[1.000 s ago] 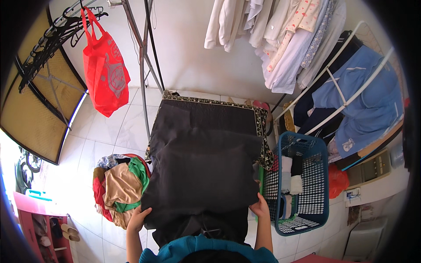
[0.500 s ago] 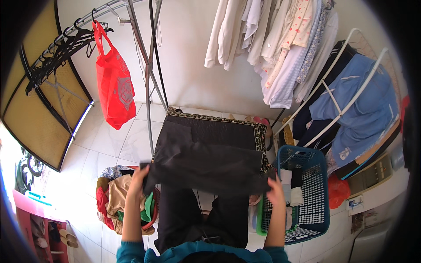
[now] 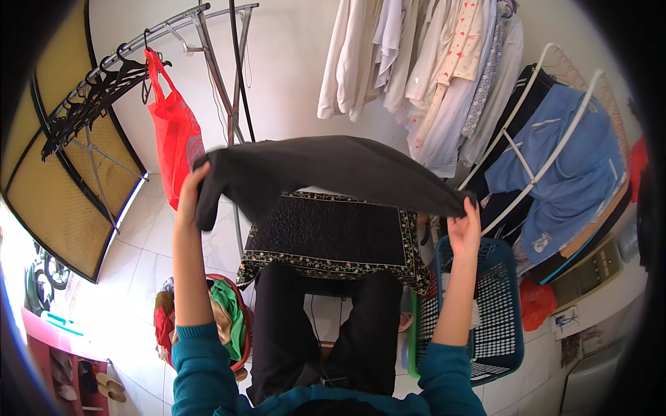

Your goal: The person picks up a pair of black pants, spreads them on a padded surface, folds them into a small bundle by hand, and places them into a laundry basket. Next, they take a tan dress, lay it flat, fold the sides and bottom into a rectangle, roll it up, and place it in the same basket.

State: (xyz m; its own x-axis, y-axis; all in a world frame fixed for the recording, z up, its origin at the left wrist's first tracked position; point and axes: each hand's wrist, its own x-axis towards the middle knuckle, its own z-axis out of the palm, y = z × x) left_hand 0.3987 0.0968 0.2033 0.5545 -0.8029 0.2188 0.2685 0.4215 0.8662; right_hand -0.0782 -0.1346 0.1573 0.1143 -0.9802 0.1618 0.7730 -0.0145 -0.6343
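A dark grey-black garment (image 3: pixel 326 166) is stretched out in the air between my two hands, billowing upward in the middle; its exact kind is unclear. My left hand (image 3: pixel 194 182) grips its left end, where a loose flap hangs down. At the other end, my right hand (image 3: pixel 468 220) pinches a corner. Below the garment stands a low surface covered with a black cloth (image 3: pixel 333 229) with a flowered border. The garment hides the far edge of that cloth.
On the right is a blue plastic basket (image 3: pixel 510 305) with folded clothes inside. A basin of crumpled clothes (image 3: pixel 225 312) stands at left. A red bag (image 3: pixel 173 132) hangs from a metal rack (image 3: pixel 159 31). Pale shirts (image 3: pixel 444 62) hang behind; a white frame (image 3: pixel 555 159) holds blue clothing.
Both hands have risen and moved forward, lifting the garment off the covered surface into the air. The cloth's near flowered border has come into view.
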